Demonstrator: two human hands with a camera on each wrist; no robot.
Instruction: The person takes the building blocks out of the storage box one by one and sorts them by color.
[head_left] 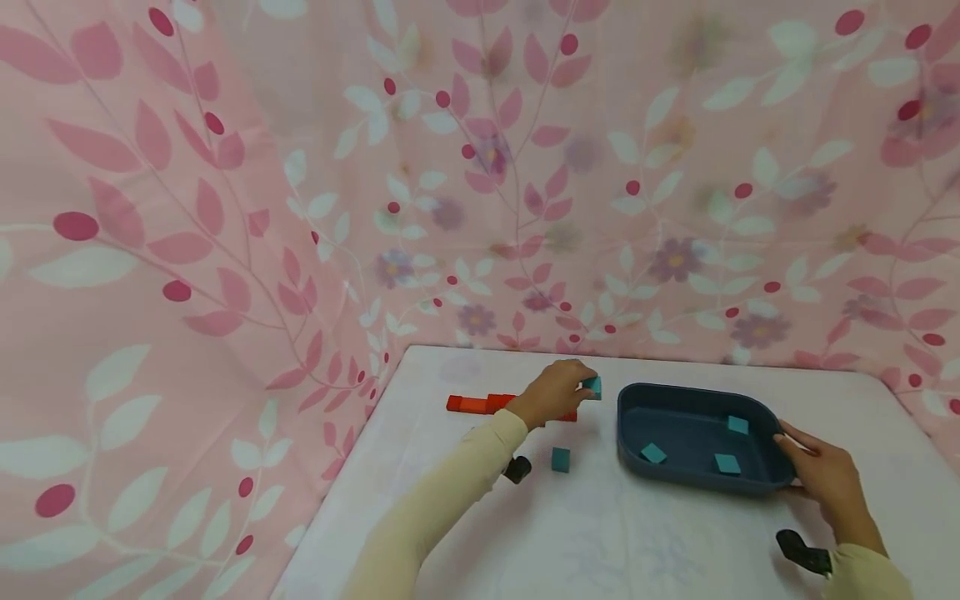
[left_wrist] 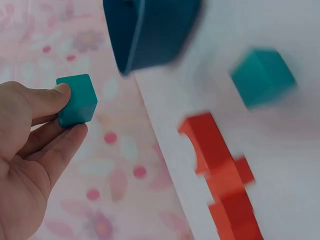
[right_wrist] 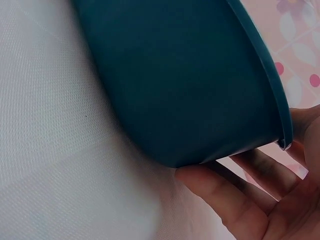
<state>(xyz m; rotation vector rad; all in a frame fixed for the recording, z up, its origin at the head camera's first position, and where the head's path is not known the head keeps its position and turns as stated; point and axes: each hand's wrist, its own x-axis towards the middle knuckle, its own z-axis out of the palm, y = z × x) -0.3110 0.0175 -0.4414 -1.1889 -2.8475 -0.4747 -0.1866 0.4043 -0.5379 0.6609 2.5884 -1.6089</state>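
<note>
Between thumb and fingers, my left hand pinches a teal cube, raised above the table left of the blue tray. My right hand grips that tray's right end, thumb at the rim and fingers underneath, as the right wrist view shows. Several teal blocks lie in the tray, one of them near its back right. Another teal cube sits on the table in front of the left hand. Red blocks stand in a row behind the left forearm, which partly hides them.
A white cloth covers the table. Floral pink fabric hangs behind it and on the left. Black wrist camera mounts stick out from both forearms near the tabletop.
</note>
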